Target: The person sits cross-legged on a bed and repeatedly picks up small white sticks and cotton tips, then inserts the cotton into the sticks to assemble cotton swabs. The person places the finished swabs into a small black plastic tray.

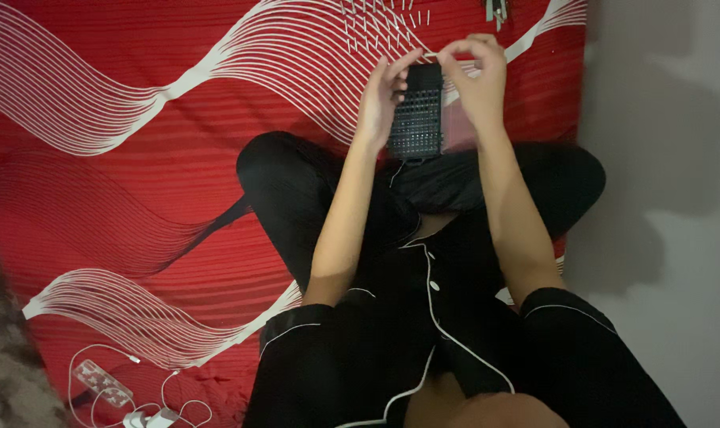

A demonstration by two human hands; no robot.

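Seated cross-legged on red bed sheet with white wavy lines. Black perforated rectangular rack over lap, gripped by left hand; right hand pinching at its far edge (contents unclear). Small pale pins farther away, seemingly not yet loaded.

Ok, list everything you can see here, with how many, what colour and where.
Bit holder tray: one, black with a grid of holes, held over the lap.
Small bits: many, pale metal, laid in rows on the sheet at top centre.
Bed sheet: one, red with white wavy lines, under everything.
Power strip: one, white, bottom left.
Cables and plugs: several, white, beside the strip.
Wall: grey, right side.
Left hand: holds the tray's left edge.
Right hand: fingertips pinched above the tray's top.
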